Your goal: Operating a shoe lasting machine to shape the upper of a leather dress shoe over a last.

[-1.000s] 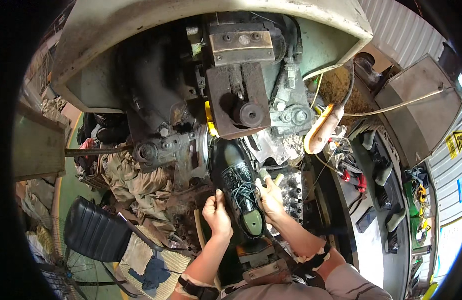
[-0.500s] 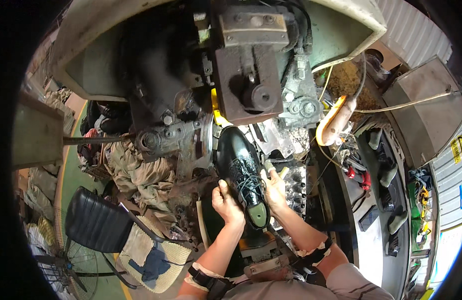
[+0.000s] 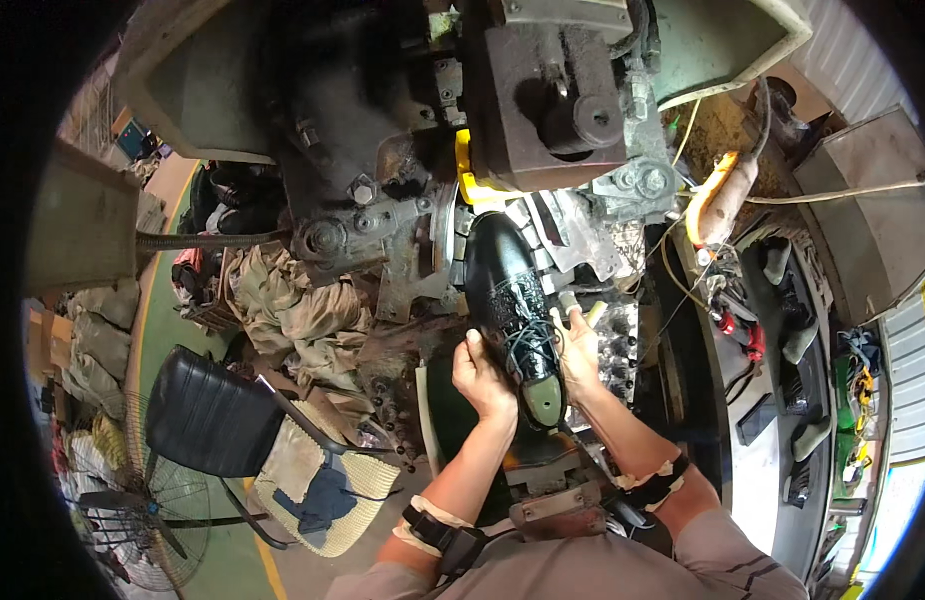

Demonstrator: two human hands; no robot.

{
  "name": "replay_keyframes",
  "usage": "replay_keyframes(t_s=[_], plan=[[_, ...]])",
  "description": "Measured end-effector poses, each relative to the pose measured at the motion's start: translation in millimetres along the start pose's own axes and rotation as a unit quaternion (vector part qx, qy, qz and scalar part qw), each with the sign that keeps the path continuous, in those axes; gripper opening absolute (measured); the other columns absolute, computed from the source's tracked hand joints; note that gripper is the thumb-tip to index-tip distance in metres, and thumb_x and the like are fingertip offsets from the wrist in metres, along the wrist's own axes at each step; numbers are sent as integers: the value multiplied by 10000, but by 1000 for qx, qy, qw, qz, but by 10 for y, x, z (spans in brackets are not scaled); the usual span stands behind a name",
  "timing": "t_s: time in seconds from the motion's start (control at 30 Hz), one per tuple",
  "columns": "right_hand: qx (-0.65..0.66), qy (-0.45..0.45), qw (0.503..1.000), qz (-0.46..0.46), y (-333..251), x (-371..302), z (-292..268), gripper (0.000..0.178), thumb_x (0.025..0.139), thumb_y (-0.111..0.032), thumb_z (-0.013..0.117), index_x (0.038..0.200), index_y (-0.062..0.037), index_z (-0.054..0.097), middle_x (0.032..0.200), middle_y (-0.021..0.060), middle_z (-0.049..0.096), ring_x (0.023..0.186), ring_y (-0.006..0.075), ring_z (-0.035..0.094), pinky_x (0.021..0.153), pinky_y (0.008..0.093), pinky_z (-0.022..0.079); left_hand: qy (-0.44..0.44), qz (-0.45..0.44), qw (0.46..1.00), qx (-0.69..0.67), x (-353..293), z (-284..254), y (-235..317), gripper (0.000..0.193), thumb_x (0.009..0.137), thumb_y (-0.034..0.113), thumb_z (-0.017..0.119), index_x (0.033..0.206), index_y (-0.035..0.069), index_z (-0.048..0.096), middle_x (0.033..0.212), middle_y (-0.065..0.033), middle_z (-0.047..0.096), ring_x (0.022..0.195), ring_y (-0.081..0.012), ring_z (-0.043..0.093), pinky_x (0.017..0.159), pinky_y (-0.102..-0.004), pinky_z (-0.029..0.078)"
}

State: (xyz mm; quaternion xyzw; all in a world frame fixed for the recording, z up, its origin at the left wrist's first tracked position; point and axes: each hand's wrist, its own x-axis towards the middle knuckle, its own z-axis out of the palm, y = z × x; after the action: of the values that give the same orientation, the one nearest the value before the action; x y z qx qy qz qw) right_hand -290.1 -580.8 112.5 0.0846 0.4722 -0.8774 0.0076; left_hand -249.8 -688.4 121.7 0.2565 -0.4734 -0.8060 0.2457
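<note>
A black lace-up shoe upper (image 3: pixel 501 268), shiny over the laced part, sits on a green shoe last (image 3: pixel 545 400) whose top shows at the heel end. Its toe points away from me, at a yellow part (image 3: pixel 469 172) beneath the dark block of a machine (image 3: pixel 543 110). My left hand (image 3: pixel 485 380) is closed against the left side of the shoe. On the opposite side, my right hand (image 3: pixel 580 358) grips it near the laces, with light coverings on its fingertips. The undersides of both hands' grip are hidden.
Metal clamp arms (image 3: pixel 343 235) flank the shoe. A lamp (image 3: pixel 723 200) hangs at the right, above a rack (image 3: pixel 783 350) holding more shoe parts. At the left stand a black chair (image 3: pixel 208 410), a fan (image 3: pixel 153 510) and a heap of beige cloth (image 3: pixel 293 310).
The whole view has shifted, so machine, shoe and hands appear farther right and higher. Both hands keep their hold, and the shoe's place against the machine looks the same.
</note>
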Motion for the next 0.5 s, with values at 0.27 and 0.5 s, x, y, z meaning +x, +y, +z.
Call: replay_keyframes(t_s=[0.27, 0.5], plan=[[30, 10, 999, 45, -272, -151, 108, 379, 979, -151, 651, 1286, -40, 459, 811, -13, 635, 536, 19, 497, 449, 169, 387, 10, -69, 995, -77, -117, 134, 197, 341, 1048, 331, 532, 898, 37, 621, 787, 38, 592, 682, -55, 499, 625, -225, 427], [-3, 31, 999, 40, -318, -219, 140, 344, 985, -191, 650, 1268, -40, 525, 733, -24, 605, 585, 24, 501, 527, 183, 405, -26, -61, 995, -71, -95, 65, 211, 324, 1050, 314, 531, 872, 55, 607, 745, 52, 545, 651, -49, 469, 592, -220, 397]])
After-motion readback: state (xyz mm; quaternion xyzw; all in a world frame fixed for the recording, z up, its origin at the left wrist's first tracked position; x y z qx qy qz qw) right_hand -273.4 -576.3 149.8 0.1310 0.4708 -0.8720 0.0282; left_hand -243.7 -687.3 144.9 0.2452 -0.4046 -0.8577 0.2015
